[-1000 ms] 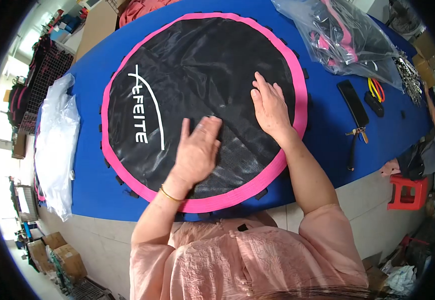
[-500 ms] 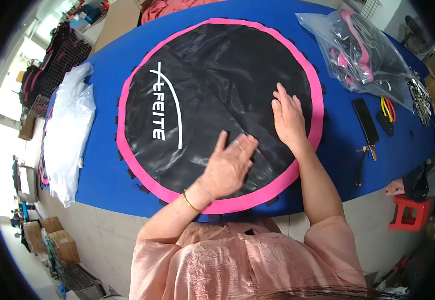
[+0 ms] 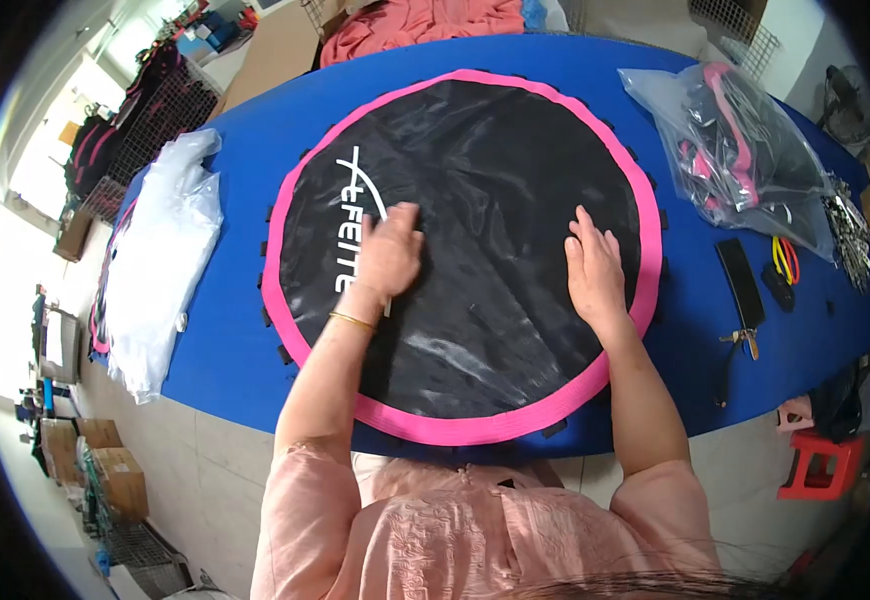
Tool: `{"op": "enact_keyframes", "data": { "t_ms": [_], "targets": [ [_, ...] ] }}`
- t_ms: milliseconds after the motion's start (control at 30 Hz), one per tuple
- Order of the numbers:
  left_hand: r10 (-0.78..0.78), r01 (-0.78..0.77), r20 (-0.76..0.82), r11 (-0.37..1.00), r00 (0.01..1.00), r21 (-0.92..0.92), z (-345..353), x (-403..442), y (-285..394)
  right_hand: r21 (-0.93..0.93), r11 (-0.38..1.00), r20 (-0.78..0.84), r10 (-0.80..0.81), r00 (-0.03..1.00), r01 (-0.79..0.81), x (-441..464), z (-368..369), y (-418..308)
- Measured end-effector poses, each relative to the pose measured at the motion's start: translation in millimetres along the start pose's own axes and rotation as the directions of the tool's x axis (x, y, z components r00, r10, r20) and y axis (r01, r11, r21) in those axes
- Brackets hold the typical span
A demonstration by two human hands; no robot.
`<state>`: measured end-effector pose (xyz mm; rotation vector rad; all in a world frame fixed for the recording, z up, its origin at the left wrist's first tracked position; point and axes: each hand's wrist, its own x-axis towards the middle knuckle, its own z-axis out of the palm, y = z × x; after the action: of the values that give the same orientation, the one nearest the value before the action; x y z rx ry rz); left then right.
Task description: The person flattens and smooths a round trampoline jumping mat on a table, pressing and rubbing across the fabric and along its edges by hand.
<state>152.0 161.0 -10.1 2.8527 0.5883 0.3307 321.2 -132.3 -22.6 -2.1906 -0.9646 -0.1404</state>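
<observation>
A round black mat [image 3: 495,200] with a pink border and short black tabs round its edge lies on the blue table [image 3: 225,340]. White lettering and a curved line run down its left part. My left hand [image 3: 392,250] is over the lettering and covers some of it, fingers apart and slightly blurred, holding nothing. Near the right border, my right hand [image 3: 595,270] rests on the black fabric with its fingers stretched out and nothing in it.
Clear plastic bags [image 3: 165,260] lie at the left; another bag [image 3: 730,150] with pink and black pieces is at the back right. A phone [image 3: 738,283], keys [image 3: 742,341], coloured bands [image 3: 785,260] and metal hooks [image 3: 850,235] are at the right. A red stool [image 3: 821,464] stands below.
My left hand has moved left and up across the mat onto the lettering. My right hand stays near the right border. The whole view has shifted, with the table lower and further right.
</observation>
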Motion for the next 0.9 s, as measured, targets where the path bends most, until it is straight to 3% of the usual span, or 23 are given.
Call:
{"op": "enact_keyframes", "data": {
  "t_ms": [33, 133, 267, 500, 633, 800, 900],
  "targets": [
    [0.077, -0.075, -0.066, 0.997, 0.995, 0.033, 7, -4, 16, 0.002, 1.000, 0.009, 0.015, 1.000, -0.015, 1, -2, -2],
    [0.200, -0.196, -0.053, 0.978, 0.978, 0.068, 26, -6, 54, -0.003, 1.000, 0.013, 0.014, 1.000, -0.014, 1, -2, -1],
    [0.203, -0.202, -0.043, 0.979, 0.978, 0.026, 31, 11, 57, 0.013, 1.000, 0.022, 0.016, 1.000, -0.016, 2, -3, -1],
    [-0.090, 0.089, 0.028, 0.995, 0.996, 0.049, 5, 29, -16, 0.035, 0.999, 0.017, 0.017, 1.000, -0.018, 0, -2, 2],
    [-0.145, 0.148, -0.029, 0.979, 0.989, 0.137, -15, -17, -57, 0.028, 0.998, 0.038, 0.046, 0.998, -0.047, 1, -4, -1],
    [-0.365, 0.357, 0.008, 0.915, 0.931, 0.186, -45, -74, -117, 0.013, 0.999, 0.047, 0.046, 0.998, -0.047, 1, -3, 1],
    [-0.376, 0.366, 0.006, 0.903, 0.926, 0.224, -48, -99, -130, 0.011, 0.999, 0.046, 0.034, 0.998, -0.034, 0, -2, 2]
  ]
}}
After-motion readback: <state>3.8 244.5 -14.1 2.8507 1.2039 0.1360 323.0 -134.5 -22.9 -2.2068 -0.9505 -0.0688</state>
